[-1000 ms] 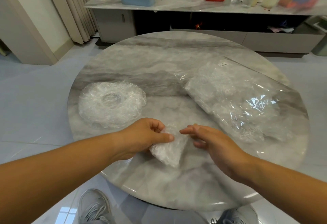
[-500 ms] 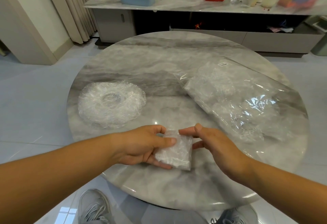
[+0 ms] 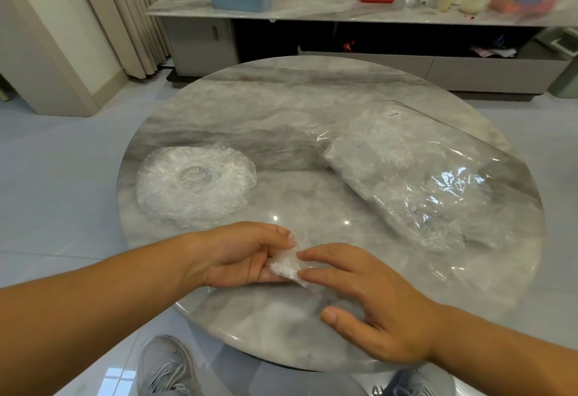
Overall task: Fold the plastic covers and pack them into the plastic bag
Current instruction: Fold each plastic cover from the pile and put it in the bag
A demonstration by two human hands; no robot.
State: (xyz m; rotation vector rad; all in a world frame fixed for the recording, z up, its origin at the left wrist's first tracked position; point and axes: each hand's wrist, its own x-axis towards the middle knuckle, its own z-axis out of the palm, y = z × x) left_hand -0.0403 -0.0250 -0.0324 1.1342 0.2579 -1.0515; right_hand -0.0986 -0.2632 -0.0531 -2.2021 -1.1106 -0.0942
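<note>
Pinches folded plastic cover in left hand, presses it with straight-fingered right hand, left of plastic bag; likely flattening for packing.

The left hand and right hand partly hide the folded cover. The label on the plastic bag is too small to read. The bottom edge cuts the shoes.
</note>
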